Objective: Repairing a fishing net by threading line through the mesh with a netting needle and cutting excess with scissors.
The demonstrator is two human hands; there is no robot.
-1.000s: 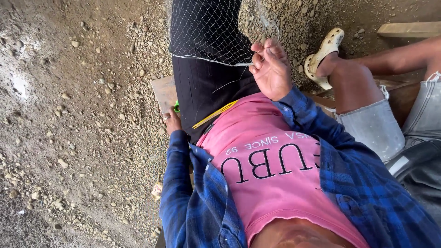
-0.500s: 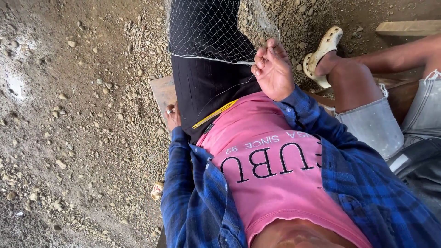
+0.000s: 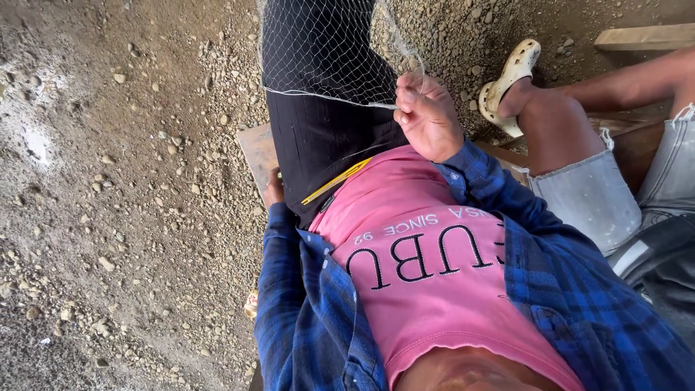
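The left hand point(image 3: 274, 190) rests low beside the thigh on a wooden board point(image 3: 255, 148), its fingers hidden, so I cannot tell their state; a yellow tool point(image 3: 337, 181) lies on the lap; fine net point(image 3: 326, 51) drapes the black trousers point(image 3: 326, 137), its edge cord pinched in the right hand point(image 3: 427, 116); another person's sandalled foot point(image 3: 510, 76) lies just beyond

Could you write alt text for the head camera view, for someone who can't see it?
Seen from above, a seated person's right hand pinches the white edge cord of a fine fishing net draped over their dark-trousered lap. Their left hand rests by a wooden plank on gravel ground; another person's bare leg is alongside.
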